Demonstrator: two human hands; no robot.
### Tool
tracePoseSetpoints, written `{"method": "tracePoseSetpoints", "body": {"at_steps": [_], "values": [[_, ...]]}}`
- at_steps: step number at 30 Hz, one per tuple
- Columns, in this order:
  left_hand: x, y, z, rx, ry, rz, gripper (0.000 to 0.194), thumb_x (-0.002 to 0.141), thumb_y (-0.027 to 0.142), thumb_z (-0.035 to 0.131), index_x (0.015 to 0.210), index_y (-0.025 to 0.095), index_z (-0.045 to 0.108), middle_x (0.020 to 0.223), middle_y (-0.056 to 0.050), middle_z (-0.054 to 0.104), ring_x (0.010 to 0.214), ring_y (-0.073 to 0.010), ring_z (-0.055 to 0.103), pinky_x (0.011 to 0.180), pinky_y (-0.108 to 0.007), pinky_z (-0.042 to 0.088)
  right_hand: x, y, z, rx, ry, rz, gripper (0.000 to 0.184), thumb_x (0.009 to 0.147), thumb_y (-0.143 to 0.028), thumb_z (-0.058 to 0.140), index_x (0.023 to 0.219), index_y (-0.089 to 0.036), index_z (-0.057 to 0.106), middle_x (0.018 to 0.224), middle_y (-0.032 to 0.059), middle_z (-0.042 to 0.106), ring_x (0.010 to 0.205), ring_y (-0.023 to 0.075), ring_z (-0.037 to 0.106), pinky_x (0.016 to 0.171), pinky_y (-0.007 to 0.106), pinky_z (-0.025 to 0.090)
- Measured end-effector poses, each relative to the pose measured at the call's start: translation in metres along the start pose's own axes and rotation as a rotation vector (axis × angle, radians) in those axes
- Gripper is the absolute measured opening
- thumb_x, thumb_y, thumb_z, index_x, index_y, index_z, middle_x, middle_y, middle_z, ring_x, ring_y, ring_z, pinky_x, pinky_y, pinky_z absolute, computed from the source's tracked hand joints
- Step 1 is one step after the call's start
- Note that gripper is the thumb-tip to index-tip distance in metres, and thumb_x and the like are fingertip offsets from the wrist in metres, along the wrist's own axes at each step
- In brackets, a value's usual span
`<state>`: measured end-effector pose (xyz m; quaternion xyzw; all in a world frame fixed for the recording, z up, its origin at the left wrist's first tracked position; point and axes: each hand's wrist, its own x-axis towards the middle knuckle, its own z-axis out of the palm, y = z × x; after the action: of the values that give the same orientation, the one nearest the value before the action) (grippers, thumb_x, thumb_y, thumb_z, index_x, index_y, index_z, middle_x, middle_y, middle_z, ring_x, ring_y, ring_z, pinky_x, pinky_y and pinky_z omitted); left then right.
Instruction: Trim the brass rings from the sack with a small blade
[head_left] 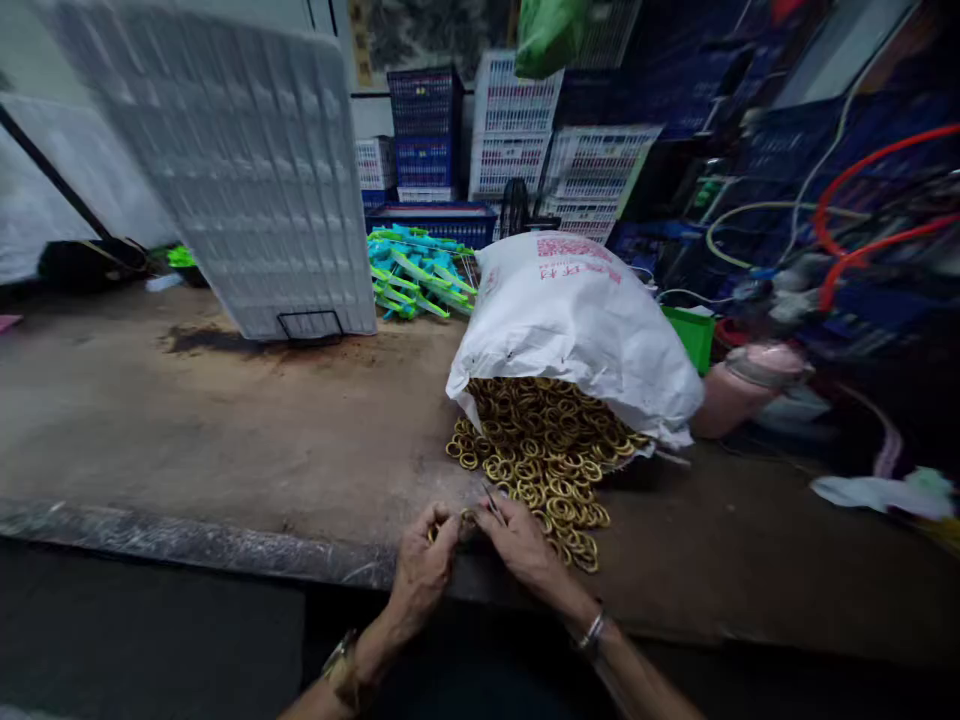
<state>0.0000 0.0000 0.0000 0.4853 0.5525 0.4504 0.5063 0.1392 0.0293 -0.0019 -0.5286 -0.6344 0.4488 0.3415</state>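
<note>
My left hand (421, 565) is closed, with a brass-coloured ring (433, 532) showing among its curled fingers. Another ring (468, 517) sits between the fingertips of both hands. In my closed right hand (521, 545) is a thin, pointed metal tool (492, 502); its exact kind is too small to make out. Just beyond and beside my right hand, a heap of brass-coloured rings (559, 470) spills across the table from the mouth of a white woven sack (577, 320), which lies on its side with red print on top.
A tall translucent ribbed panel (277, 190) stands on the worn wooden table (225, 440) at left, held by a black wire stand (311, 325). Green and blue plastic pieces (420, 270) are piled behind. Stacked crates (514, 120) line the back. At right are a pink jug (750, 385) and orange hoses (832, 235).
</note>
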Motion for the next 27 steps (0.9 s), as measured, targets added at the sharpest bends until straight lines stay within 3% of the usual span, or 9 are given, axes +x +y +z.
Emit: {"method": "tracePoseSetpoints", "body": {"at_steps": [2,4,7,11,19,27], "values": [[0.000,0.002,0.001,0.028,0.016,0.088,0.021,0.079,0.031,0.049,0.062,0.017,0.049,0.057,0.005,0.043,0.057,-0.0095,0.040,0.058,-0.020,0.034,-0.003,0.005,0.004,0.071,-0.058,0.137,0.033,0.081,-0.041,0.041,0.059,-0.018,0.049,0.049,-0.0051,0.042,0.047,0.0084,0.038,0.046,0.020,0.029],[-0.001,0.004,0.001,0.019,0.007,0.093,0.021,0.078,0.031,0.051,0.062,0.017,0.051,0.058,0.004,0.046,0.058,-0.0096,0.042,0.059,-0.020,0.035,-0.004,0.009,0.007,0.132,-0.095,0.234,0.038,0.083,-0.046,0.037,0.058,-0.019,0.046,0.042,-0.0071,0.035,0.039,0.0073,0.031,0.040,0.020,0.024],[-0.002,0.005,0.001,-0.071,-0.052,-0.064,0.022,0.076,0.037,0.052,0.065,0.018,0.050,0.053,0.006,0.043,0.048,-0.0077,0.039,0.047,-0.019,0.032,-0.003,0.012,0.009,0.206,-0.110,0.303,0.038,0.082,-0.050,0.035,0.062,-0.020,0.047,0.042,-0.0088,0.033,0.034,0.0060,0.024,0.036,0.020,0.019],[-0.001,0.003,-0.002,-0.230,-0.169,-0.301,0.027,0.074,0.045,0.054,0.073,0.019,0.050,0.051,0.008,0.043,0.038,-0.0051,0.034,0.035,-0.016,0.024,0.000,0.005,0.008,0.100,-0.022,0.167,0.025,0.078,-0.040,0.045,0.068,-0.018,0.052,0.054,-0.0052,0.046,0.047,0.0076,0.038,0.046,0.019,0.030],[-0.002,-0.001,-0.006,-0.325,-0.184,-0.317,0.028,0.075,0.044,0.054,0.069,0.017,0.046,0.054,0.007,0.045,0.040,-0.0034,0.036,0.036,-0.014,0.025,-0.001,-0.019,0.005,-0.022,-0.069,0.031,0.024,0.079,-0.035,0.045,0.066,-0.017,0.053,0.058,-0.0039,0.048,0.058,0.0101,0.043,0.056,0.021,0.035],[-0.006,-0.001,-0.007,-0.381,-0.169,-0.294,0.028,0.076,0.044,0.054,0.071,0.017,0.047,0.056,0.007,0.046,0.040,-0.0028,0.035,0.037,-0.014,0.025,-0.002,-0.013,0.007,-0.148,-0.011,-0.056,0.027,0.085,-0.032,0.036,0.073,-0.018,0.056,0.065,-0.0008,0.055,0.061,0.0116,0.047,0.059,0.022,0.035]]}}
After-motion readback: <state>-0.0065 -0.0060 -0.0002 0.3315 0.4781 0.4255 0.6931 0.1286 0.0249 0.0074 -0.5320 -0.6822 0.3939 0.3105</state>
